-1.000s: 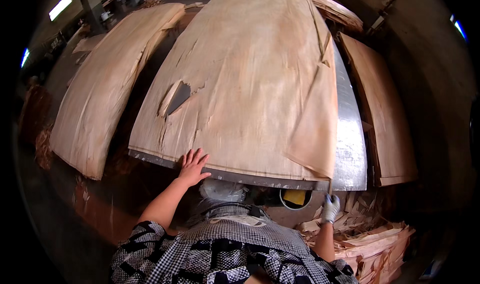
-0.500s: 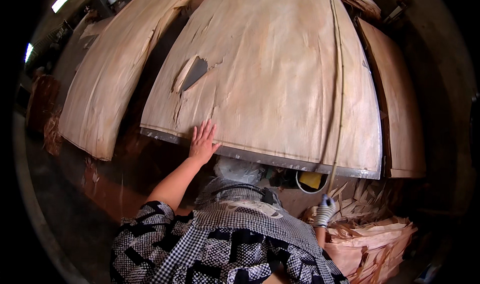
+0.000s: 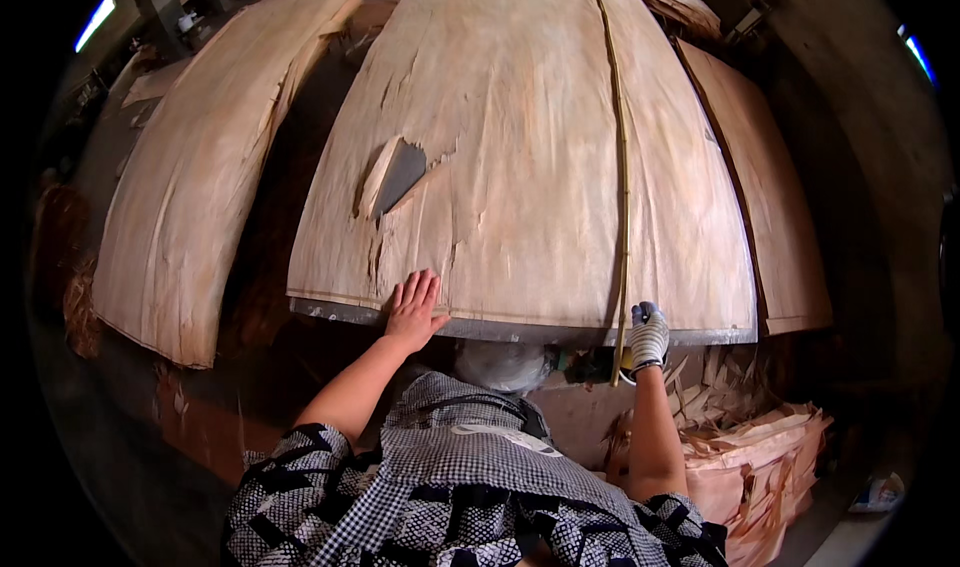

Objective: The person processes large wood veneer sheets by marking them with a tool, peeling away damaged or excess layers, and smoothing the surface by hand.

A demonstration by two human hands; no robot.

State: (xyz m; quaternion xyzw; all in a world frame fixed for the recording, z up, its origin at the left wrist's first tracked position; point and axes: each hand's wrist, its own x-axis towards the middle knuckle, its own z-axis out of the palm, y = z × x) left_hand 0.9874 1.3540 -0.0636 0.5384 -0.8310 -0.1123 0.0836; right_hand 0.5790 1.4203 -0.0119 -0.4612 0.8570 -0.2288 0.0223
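A large pale wood veneer sheet lies in front of me, its grain running away from me and a torn hole in its left part. My bare left hand rests flat near the sheet's front edge, fingers stretched. A long thin stick lies lengthwise over the sheet, its near end jutting past the edge. Just right of that end is my right hand, in a striped glove with dark fingertips. Its fingers look curled together at the sheet's edge; whatever they hold is hidden.
A dark grey edge shows beneath the sheet's front. More veneer stands at left and right. Below right is a bundle of veneer scraps. A clear plastic bag sits under the front edge.
My right hand has moved up from below the front edge to beside the stick's near end. The stick lies further left on the sheet. My left hand stays flat by the front edge.
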